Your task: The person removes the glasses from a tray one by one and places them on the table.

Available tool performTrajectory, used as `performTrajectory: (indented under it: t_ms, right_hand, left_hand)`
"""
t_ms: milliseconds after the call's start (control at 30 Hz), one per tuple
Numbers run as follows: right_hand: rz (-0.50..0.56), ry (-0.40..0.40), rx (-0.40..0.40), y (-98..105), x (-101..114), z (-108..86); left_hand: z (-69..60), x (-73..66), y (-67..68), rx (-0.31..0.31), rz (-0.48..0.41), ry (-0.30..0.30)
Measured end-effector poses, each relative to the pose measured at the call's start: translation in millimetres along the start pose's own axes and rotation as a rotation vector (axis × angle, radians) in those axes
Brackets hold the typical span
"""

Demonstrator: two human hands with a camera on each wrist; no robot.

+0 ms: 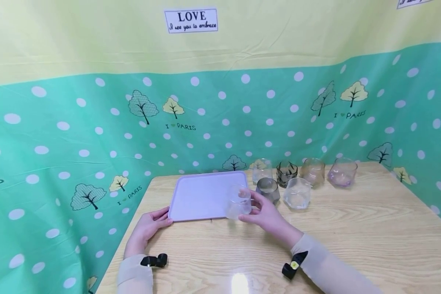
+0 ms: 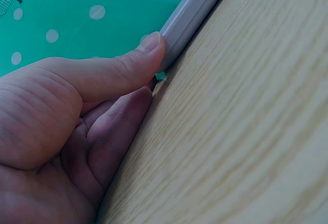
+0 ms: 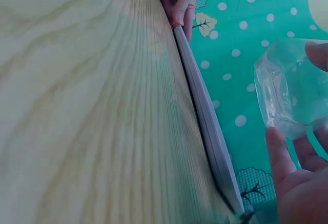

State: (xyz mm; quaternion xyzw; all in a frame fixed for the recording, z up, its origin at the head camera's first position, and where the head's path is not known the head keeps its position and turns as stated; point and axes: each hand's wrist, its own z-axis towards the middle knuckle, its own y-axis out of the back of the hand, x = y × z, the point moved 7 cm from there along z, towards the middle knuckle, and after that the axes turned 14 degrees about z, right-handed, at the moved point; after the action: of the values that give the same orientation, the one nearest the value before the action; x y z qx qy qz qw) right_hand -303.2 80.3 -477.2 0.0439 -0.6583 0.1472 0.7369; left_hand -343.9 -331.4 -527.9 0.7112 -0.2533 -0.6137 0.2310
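Note:
In the head view my right hand (image 1: 266, 214) grips a clear glass (image 1: 237, 204) between thumb and fingers, over the right front corner of the pale purple tray (image 1: 206, 196). The right wrist view shows the faceted glass (image 3: 287, 90) raised above the tray's edge (image 3: 207, 116), with fingertips around it. My left hand (image 1: 150, 228) holds the tray's left front corner. In the left wrist view its thumb presses the rim (image 2: 187, 21), and the other fingers are curled low by the wooden table (image 2: 230, 111); their tips are partly hidden.
Right of the tray stand a dark grey glass (image 1: 268, 191), a clear faceted glass (image 1: 297, 194), another clear glass (image 1: 262, 170), a dark patterned glass (image 1: 287, 174), an amber glass (image 1: 313, 173) and a pinkish glass (image 1: 342, 173). A green and yellow curtain (image 1: 213, 143) hangs behind the table.

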Motion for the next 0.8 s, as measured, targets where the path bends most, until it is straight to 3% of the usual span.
performTrajectory:
  t_ms: [200,633,800]
  right_hand:
    - [-0.060,0.014,0.005,25,9,-17.5]
    - [-0.074,0.016,-0.028,78,17,-56.5]
    - [-0.062,0.063,-0.019,92,27,-69.0]
  left_hand:
    - [0.1,-2.2,-1.5,0.000,0.012,-0.001]
    - [-0.6,-0.6,-1.5,-0.005,0.034,0.006]
    - [-1.3,-1.6,0.0,-0.012,0.039,0.001]
